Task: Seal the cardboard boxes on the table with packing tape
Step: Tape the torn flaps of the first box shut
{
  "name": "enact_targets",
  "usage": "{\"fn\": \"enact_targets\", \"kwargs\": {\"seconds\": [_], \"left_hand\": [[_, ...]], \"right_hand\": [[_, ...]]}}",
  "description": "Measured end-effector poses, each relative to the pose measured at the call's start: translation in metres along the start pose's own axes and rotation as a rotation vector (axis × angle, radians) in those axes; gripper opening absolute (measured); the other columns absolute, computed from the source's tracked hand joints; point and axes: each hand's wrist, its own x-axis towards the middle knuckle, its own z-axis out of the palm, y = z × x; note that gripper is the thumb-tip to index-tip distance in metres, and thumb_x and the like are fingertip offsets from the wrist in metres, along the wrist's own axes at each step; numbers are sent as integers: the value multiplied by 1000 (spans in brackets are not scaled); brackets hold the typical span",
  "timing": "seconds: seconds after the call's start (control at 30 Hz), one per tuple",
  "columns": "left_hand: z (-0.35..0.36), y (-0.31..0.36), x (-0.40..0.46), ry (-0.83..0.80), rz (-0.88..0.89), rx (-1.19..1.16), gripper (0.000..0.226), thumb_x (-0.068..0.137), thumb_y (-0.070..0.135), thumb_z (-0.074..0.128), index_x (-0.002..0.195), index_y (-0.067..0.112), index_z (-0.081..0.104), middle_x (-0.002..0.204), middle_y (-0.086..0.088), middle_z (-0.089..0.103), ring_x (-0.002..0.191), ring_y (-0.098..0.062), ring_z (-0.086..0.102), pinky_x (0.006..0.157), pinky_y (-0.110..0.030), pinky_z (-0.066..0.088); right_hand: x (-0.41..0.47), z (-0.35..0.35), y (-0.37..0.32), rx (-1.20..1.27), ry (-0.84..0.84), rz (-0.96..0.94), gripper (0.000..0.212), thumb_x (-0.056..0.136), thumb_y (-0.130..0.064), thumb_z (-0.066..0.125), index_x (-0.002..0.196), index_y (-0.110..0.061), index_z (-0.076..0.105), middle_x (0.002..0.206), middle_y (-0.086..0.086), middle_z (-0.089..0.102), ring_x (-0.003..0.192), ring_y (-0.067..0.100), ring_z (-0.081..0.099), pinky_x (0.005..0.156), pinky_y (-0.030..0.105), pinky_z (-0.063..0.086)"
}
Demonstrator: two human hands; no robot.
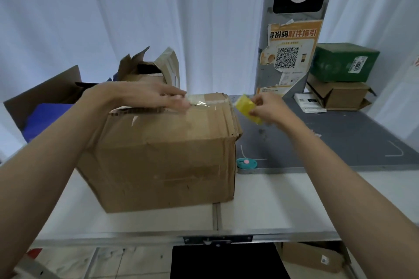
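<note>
Both forearms reach forward over the white tabletop (272, 201). Left hand (145, 95) lies flat, fingers straight, pressing clear packing tape (199, 101) onto the top of the large cardboard box (167, 154) beneath it. Right hand (265, 108), just right of the box's far corner, pinches a yellow tape dispenser (246, 106) between curled fingers. Below that hand, a teal cutter (246, 163) rests on the grey mat (340, 138). Further right, a green box (343, 62) sits on a smaller carton (340, 96).
</note>
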Motion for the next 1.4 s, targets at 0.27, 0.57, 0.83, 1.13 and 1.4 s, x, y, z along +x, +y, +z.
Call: {"fn": "enact_targets", "kwargs": {"seconds": [0.27, 0.57, 0.83, 1.13, 1.4], "left_hand": [[16, 23, -1, -19, 13, 110, 129, 51, 98, 56, 158, 40, 14, 164, 13, 17, 150, -18, 23, 122, -46, 22], [-19, 20, -13, 564, 125, -652, 56, 104, 57, 33, 135, 19, 61, 122, 9, 69, 98, -9, 71, 92, -30, 57], [-30, 32, -11, 569, 137, -420, 14, 80, 30, 83, 83, 16, 81, 78, 0, 76, 75, -10, 71, 78, -27, 58], [-29, 37, -13, 745, 94, -325, 15, 71, 22, 87, 73, 9, 79, 62, 0, 70, 53, -1, 57, 56, -12, 44], [-36, 29, -14, 895, 102, -622, 10, 76, 22, 85, 77, 14, 79, 73, 4, 75, 65, 2, 65, 61, -10, 50]], "right_hand": [[-26, -11, -95, 745, -6, -239, 18, 96, -5, 62, 94, -21, 54, 108, 6, 70, 105, 23, 67, 90, 40, 53], [-37, 29, -112, 610, -73, -289, 24, 91, -5, 67, 113, -12, 61, 108, 14, 72, 104, 33, 66, 91, 49, 54], [-40, 32, -113, 385, -23, -393, 16, 93, -11, 65, 106, -17, 56, 93, -2, 65, 82, 13, 58, 75, 30, 43], [-43, 32, -116, 311, 19, -436, 29, 95, -16, 63, 81, -27, 40, 74, -2, 52, 71, 18, 47, 72, 40, 40], [-40, 32, -120, 329, 130, -468, 18, 106, -34, 47, 96, -19, 43, 78, -10, 49, 68, 5, 46, 57, 21, 32]]}}
